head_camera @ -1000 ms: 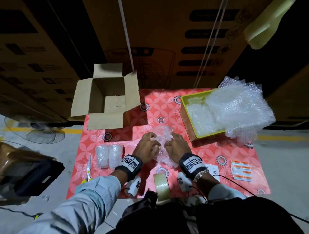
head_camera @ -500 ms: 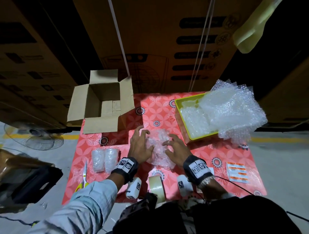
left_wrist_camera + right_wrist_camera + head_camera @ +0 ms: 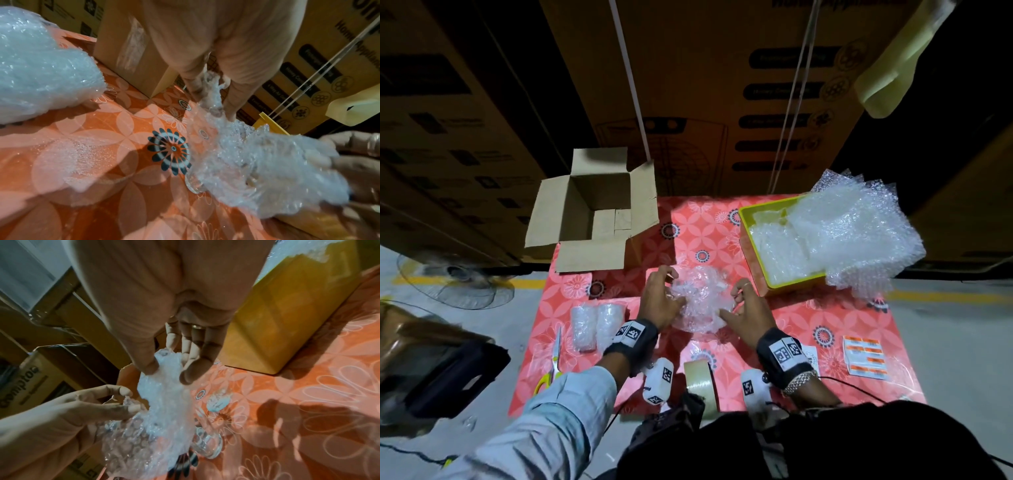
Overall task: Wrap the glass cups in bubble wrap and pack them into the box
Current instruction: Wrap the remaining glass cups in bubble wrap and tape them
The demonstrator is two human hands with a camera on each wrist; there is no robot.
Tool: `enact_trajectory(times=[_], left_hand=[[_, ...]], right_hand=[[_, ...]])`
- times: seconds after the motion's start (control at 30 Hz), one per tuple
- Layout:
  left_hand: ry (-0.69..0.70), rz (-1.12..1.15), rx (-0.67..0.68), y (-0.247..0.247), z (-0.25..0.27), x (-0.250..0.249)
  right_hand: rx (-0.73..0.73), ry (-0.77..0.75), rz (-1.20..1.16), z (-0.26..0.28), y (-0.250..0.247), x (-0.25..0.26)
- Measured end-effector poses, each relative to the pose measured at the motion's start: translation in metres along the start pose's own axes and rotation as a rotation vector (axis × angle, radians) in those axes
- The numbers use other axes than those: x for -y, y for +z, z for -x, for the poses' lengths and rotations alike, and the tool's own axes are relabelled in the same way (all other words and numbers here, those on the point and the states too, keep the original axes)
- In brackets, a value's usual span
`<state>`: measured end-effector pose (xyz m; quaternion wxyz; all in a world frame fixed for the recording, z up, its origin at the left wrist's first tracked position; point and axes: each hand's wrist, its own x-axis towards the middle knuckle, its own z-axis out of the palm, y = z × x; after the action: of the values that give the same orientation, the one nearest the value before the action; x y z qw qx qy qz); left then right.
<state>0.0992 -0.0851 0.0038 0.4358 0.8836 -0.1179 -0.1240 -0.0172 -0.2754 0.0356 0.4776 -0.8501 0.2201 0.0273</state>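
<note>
At the middle of the worktop (image 3: 808,308), whose glossy coral cloth is printed with white petal rings and dark flower medallions, a sheet of bubble wrap (image 3: 700,301) is crumpled around a clear glass cup (image 3: 207,446) lying on its side; the thick round base of the glass pokes out bare from the film in both wrist views. The left hand (image 3: 659,296) pinches the wrinkled, blistered plastic at one side with its fingers (image 3: 123,391) curled onto it, and the right hand (image 3: 748,308) nips the opposite edge between thumb and fingers (image 3: 191,371), a ring on one finger. Just left of the left wrist lie two already wrapped cups (image 3: 595,323), side by side, pale and cylindrical. One brown corrugated cardboard box (image 3: 592,212) stands at the far left corner, all four flaps spread open. One yellow-green plastic tray (image 3: 748,226) at the far right holds a loose heap of spare bubble sheets (image 3: 852,233) spilling over its rim. Near the front edge are one roll of translucent packing tape (image 3: 698,378), one pair of yellow-handled scissors (image 3: 553,359) and one sheet of orange-and-white labels (image 3: 864,356).
</note>
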Motion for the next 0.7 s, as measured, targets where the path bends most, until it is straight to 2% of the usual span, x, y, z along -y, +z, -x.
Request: enact_trajectory(times=[0.17, 0.3, 0.37, 0.53, 0.63, 0.7], left_hand=[[0.014, 0.067, 0.055, 0.004, 0.004, -0.001], [0.048, 0.121, 0.143, 0.006, 0.006, 0.005], [0.077, 0.134, 0.146, 0.007, 0.008, 0.009], [0.118, 0.146, 0.123, 0.009, 0.011, 0.009], [0.065, 0.144, 0.073, 0.014, 0.01, 0.004], [0.083, 0.082, 0.066, 0.016, 0.008, 0.003]], right_hand=[[-0.004, -0.193, 0.174, -0.016, 0.015, 0.012], [0.136, -0.143, 0.29, -0.024, 0.028, 0.011], [0.18, -0.138, 0.403, -0.022, 0.032, 0.009], [0.133, -0.153, 0.717, -0.018, 0.039, 0.012], [0.11, -0.157, 0.805, -0.022, 0.041, 0.015], [0.122, -0.161, 0.836, -0.024, 0.041, 0.016]])
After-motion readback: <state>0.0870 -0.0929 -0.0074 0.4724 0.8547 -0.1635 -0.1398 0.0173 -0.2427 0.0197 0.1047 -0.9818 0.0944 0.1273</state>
